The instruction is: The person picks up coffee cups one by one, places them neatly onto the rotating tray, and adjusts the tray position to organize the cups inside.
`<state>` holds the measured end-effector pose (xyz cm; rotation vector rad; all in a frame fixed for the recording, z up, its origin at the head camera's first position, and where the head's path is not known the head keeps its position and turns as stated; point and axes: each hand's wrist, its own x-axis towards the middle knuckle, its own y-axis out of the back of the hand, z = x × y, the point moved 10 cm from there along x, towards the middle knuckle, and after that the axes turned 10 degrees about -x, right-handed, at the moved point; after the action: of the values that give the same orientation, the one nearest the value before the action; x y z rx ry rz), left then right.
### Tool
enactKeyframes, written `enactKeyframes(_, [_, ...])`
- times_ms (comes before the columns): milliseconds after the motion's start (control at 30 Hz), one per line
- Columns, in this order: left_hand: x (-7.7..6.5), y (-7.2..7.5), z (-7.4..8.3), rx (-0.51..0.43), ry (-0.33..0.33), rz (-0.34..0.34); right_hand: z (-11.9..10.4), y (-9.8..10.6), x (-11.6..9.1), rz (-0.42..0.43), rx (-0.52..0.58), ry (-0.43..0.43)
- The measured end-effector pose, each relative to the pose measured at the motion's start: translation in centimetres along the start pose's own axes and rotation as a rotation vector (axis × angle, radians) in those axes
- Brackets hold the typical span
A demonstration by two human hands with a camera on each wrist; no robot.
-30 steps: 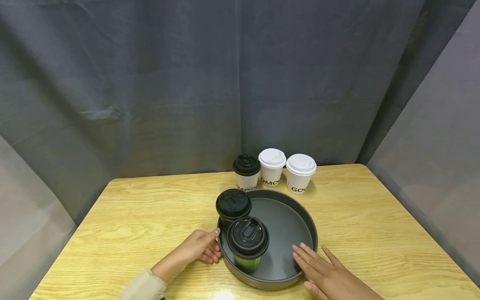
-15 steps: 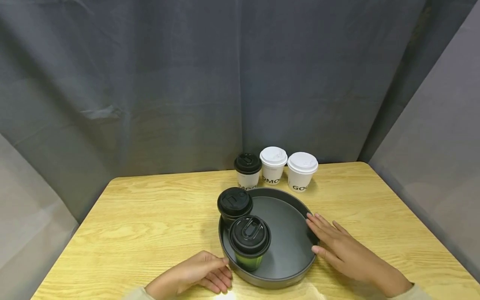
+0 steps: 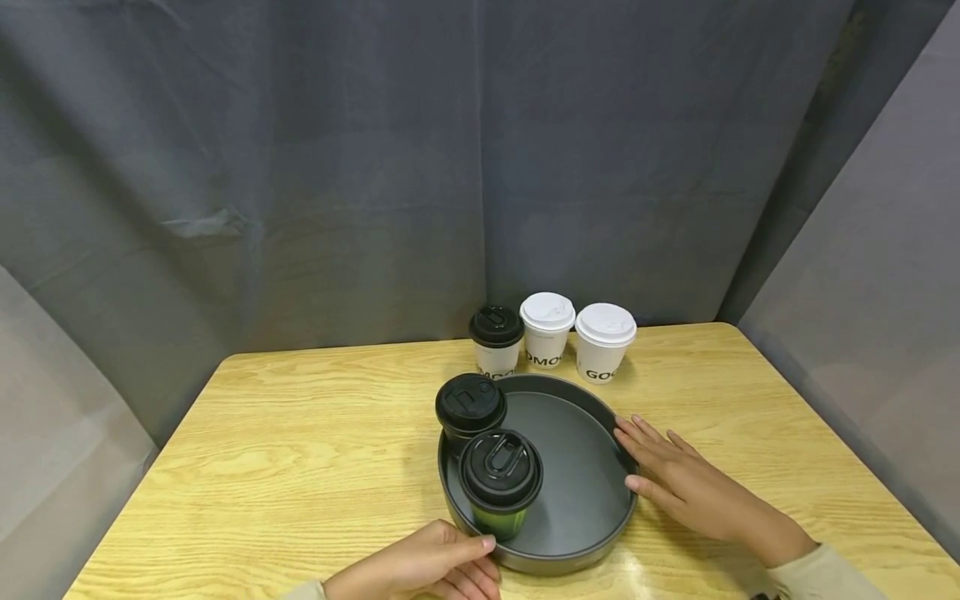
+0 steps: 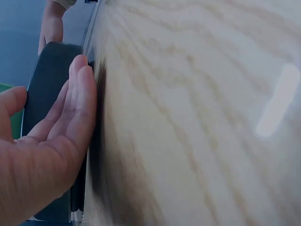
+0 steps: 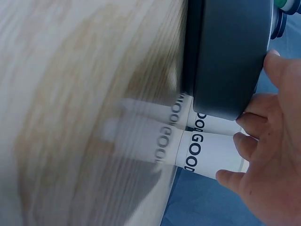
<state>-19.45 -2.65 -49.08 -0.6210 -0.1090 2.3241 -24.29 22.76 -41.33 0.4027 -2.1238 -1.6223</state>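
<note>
A round dark grey pan (image 3: 577, 479) sits on the wooden table. Two cups with black lids stand inside it at its left: a dark one (image 3: 468, 408) behind and a green one (image 3: 501, 492) in front. My left hand (image 3: 431, 562) touches the pan's front left, thumb at the rim and fingers extended along the outer wall, as the left wrist view shows. On the pan's right side rests my right hand (image 3: 686, 487), fingers nearly straight, fingertips and thumb at the rim. Neither hand curls round anything.
Behind the pan stand three white paper cups: one with a black lid (image 3: 497, 340) and two with white lids, the middle cup (image 3: 547, 329) and the right cup (image 3: 602, 342). A grey curtain (image 3: 360, 183) hangs at the table's back edge.
My left hand has slid from the pan's left side round toward its front. My right hand has moved from the front right farther back along the right rim. Pan and cups look almost unmoved.
</note>
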Motion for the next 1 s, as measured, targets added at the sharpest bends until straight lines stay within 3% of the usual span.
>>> enactKeyframes(300, [0.2, 0.2, 0.4, -0.050, -0.019, 0.010, -0.4, 0.1, -0.4, 0.018, -0.044, 0.002])
enactKeyframes(433, [0.0, 0.9, 0.4, -0.062, -0.016, 0.010, -1.0, 0.1, -1.2, 0.025, -0.058, 0.003])
enactKeyframes(700, [-0.3, 3.2, 0.8, -0.065, -0.018, 0.062, -3.8, 0.7, -2.9, 0.122, -0.166, 0.099])
enactKeyframes(1000, [-0.5, 4.3, 1.1, -0.096, -0.017, 0.089, -5.4, 0.5, -3.5, 0.107, -0.175, 0.114])
